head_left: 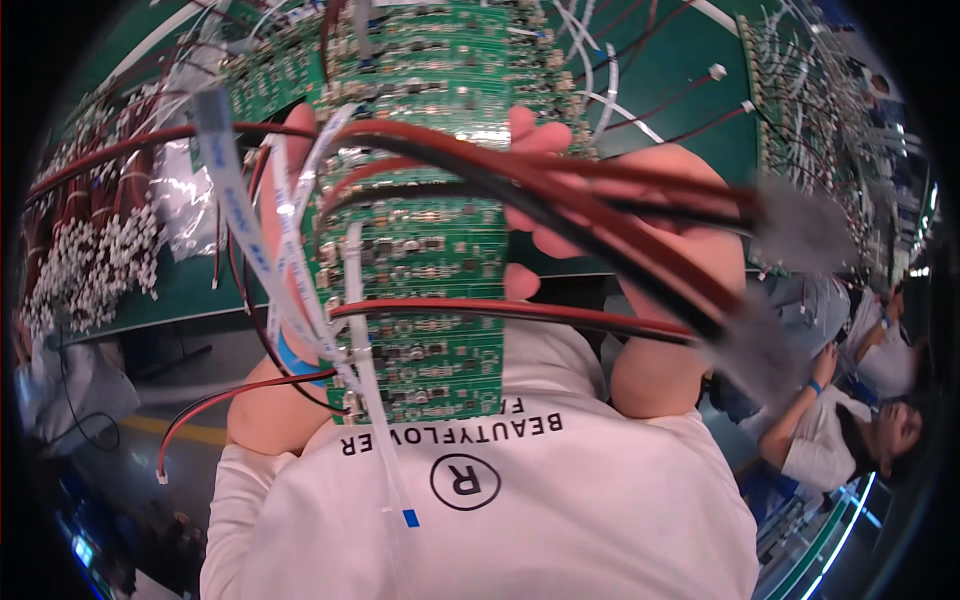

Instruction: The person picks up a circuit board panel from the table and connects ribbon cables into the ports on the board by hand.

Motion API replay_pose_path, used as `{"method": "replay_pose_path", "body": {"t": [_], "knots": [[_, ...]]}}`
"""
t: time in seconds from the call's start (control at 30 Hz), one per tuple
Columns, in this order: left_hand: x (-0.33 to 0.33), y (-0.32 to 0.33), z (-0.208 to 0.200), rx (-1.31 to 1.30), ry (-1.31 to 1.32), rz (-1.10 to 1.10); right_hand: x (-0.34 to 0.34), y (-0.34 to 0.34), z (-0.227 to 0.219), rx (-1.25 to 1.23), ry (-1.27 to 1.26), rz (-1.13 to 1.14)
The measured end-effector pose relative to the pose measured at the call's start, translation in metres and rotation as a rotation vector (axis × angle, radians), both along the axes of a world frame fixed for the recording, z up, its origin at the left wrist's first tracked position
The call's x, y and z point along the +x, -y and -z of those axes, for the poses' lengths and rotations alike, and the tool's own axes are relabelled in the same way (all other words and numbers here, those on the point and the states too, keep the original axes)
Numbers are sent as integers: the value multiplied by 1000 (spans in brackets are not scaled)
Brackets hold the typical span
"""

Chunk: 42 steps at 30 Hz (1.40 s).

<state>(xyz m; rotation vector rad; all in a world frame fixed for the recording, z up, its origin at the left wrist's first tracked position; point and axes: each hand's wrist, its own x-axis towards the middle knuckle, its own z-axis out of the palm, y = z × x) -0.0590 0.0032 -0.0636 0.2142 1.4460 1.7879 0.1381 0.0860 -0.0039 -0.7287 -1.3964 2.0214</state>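
A long green circuit board panel is held up in front of my chest, between my two hands. My left hand grips its left edge, partly hidden behind white flat ribbon cables. My right hand holds the right edge, with fingertips showing along it. Thick red and black wires run from the panel across my right hand, ending in blurred grey pieces. A thinner red and black lead hangs at the lower left with a small white plug.
More green boards lie on the green table behind the panel. Bundled wires with white plugs lie at the left, near a clear plastic bag. A row of boards with wires stands at right; other people sit beyond.
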Motion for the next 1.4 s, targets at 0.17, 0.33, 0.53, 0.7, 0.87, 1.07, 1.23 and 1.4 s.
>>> {"method": "replay_pose_path", "body": {"t": [0.17,0.33,0.53,0.7,0.87,1.07,1.23,1.4], "knots": [[-6,7,0,55,-31,99,-3,10,1,17,-9,75],[-4,10,-3,114,-57,232,-16,18,-4,387,-86,181],[-1,10,-4,196,-92,388,-16,11,-5,785,116,150],[10,18,-21,156,-212,503,-32,3,-2,1207,210,139],[23,5,-33,344,710,398,-45,13,6,1289,387,176],[17,7,-32,363,739,510,-47,16,9,1339,320,182],[17,5,-32,370,763,601,-48,19,12,1347,317,215],[18,4,-38,276,674,545,-48,25,12,1315,371,242]]}}
